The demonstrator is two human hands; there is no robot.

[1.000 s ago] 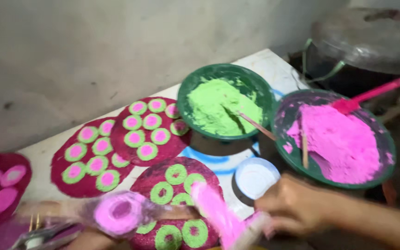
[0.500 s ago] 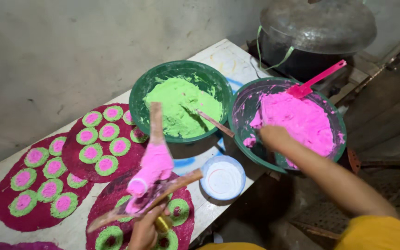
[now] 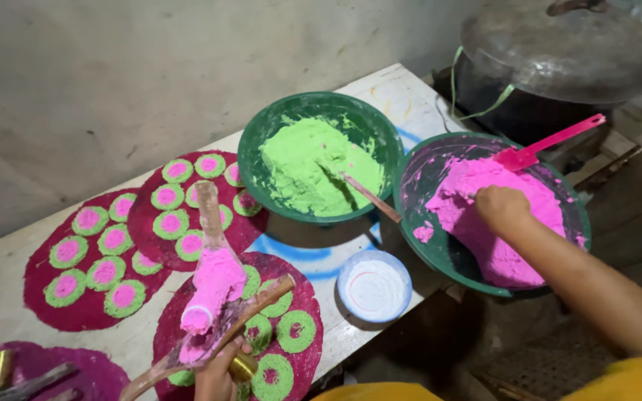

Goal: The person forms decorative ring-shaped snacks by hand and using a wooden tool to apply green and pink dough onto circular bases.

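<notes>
Your right hand point(image 3: 501, 208) digs curled fingers into the pink dough point(image 3: 510, 223), your left hand point(image 3: 217, 375) clamped round the wooden sticks point(image 3: 224, 327).

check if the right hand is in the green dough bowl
No, the right hand is pressed into the pink dough in the other bowl, beside the bowl of green dough.
</notes>
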